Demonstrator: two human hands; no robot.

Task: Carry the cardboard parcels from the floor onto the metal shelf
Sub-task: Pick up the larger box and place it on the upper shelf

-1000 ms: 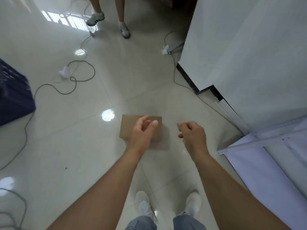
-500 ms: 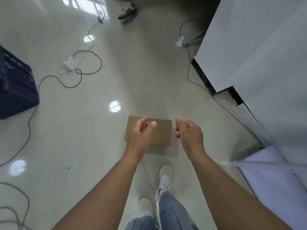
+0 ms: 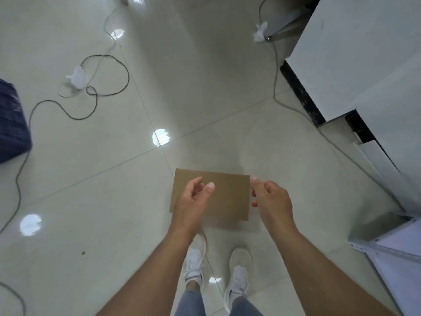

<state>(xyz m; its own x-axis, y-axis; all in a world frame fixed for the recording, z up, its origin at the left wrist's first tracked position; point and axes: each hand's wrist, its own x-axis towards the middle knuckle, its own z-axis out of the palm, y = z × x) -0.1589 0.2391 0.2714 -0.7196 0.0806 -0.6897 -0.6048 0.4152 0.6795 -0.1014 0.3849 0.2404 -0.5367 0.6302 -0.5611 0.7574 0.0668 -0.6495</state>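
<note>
Head view: cardboard parcel flat on the tiled floor, just ahead of the white shoes. Left hand over its left half, fingers loosely apart, empty. Right hand at its right edge, fingers curled apart; contact unclear. Metal shelf at lower right.

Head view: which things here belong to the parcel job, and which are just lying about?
Job:
- flat brown cardboard parcel on the floor
- left hand and right hand, both open above it
- grey metal shelf, at lower right

Lying about:
- dark looped cable
- crumpled white tissue
- dark blue plastic crate
</note>
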